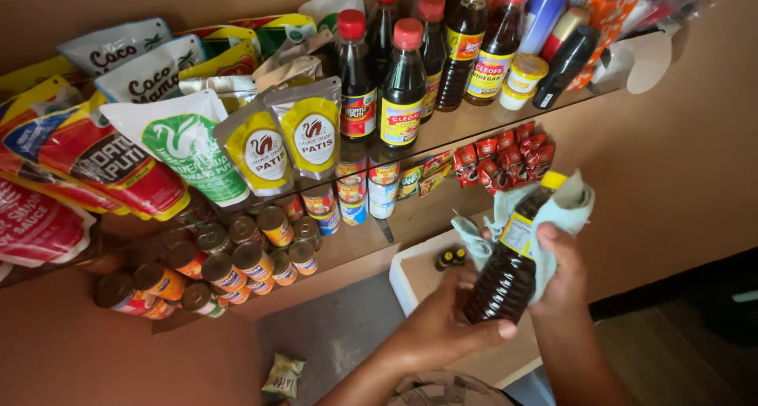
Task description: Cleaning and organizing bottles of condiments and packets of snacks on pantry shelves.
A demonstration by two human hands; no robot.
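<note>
Held low before the shelves, over the open white box (410, 276): dark sauce bottle (509, 260), yellow-capped, tilted; left hand (442, 323) clenched round its base; right hand (562, 272) clamping a pale cloth (553, 212) against its shoulder. Best wiped with base gripped firm, cloth drawn along the glass; probably clear of the label edge; pouches (312, 133) and tins (253, 260) beyond on the shelves.

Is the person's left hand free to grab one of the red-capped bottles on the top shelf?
Probably not right away: the left hand grips the base of the dark bottle. Nothing blocks the red-capped bottles, though.
</note>
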